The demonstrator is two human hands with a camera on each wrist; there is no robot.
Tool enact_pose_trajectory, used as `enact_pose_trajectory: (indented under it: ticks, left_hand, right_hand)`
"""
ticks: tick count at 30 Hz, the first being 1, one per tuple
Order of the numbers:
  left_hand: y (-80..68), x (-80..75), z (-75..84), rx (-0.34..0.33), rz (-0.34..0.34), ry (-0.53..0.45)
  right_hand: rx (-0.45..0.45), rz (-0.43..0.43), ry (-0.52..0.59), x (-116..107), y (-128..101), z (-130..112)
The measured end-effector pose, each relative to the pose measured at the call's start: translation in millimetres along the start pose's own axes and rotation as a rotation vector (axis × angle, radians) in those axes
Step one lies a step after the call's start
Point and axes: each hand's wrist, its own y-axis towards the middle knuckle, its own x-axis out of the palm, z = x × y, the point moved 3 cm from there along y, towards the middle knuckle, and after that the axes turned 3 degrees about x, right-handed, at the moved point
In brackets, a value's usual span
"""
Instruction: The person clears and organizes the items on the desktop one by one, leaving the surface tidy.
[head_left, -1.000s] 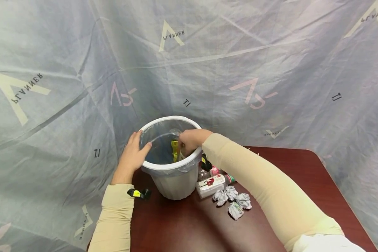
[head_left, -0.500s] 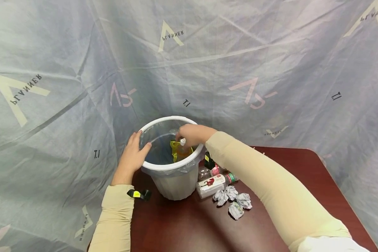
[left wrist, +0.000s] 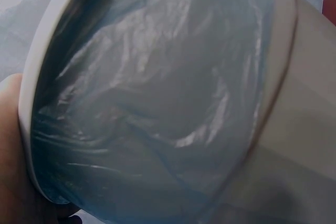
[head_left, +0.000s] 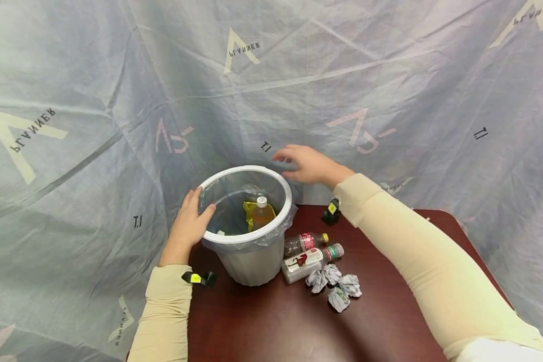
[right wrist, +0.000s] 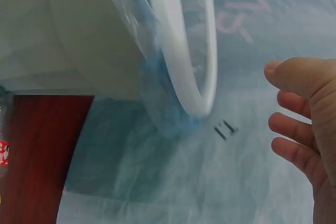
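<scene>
A white trash bin (head_left: 249,266), lined with a thin clear plastic bag (left wrist: 173,77), stands upright. My left hand (head_left: 187,223) holds its rim at the left, the thumb reaching over the edge. Inside the bin, a bottle (head_left: 262,213) with a white cap and orange-brown contents leans beside a yellow wrapper (head_left: 250,213). My right hand (head_left: 309,163) hovers past the rim on the far right side, holding nothing; its fingers are loosely bent and apart from the bin in the right wrist view. In the left wrist view, the left hand (left wrist: 10,145) is only partly visible.
Right of the bin lie a clear bottle with a red label and yellow cap (head_left: 307,242) and a white-labelled bottle with a green cap band (head_left: 305,262). Several crumpled paper balls (head_left: 339,299) sit in front of them on the dark red table (head_left: 271,332). Grey sheeting (head_left: 253,100) hangs behind.
My right hand has let go of the bottle inside the bin and risen out, up and to the right. My left hand has stayed on the rim.
</scene>
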Motion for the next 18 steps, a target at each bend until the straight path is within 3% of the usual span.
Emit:
enact_pose_trajectory:
  ticks: [5, 9, 18]
  left_hand:
    - [0.2, -0.3, -1.5, 0.004, 0.001, -0.001]
    - [0.0, -0.2, -3.2, 0.003, 0.001, -0.002]
    - [0.4, 1.3, -2.1, 0.013, -0.004, -0.005]
  right_hand:
    - [0.075, 0.108, 0.061, -9.9, -22.3, 26.9]
    - [0.132, 0.148, 0.125, -5.3, -37.7, 48.3]
    - [0.283, 0.182, 0.332, 43.4, -70.5, 96.4]
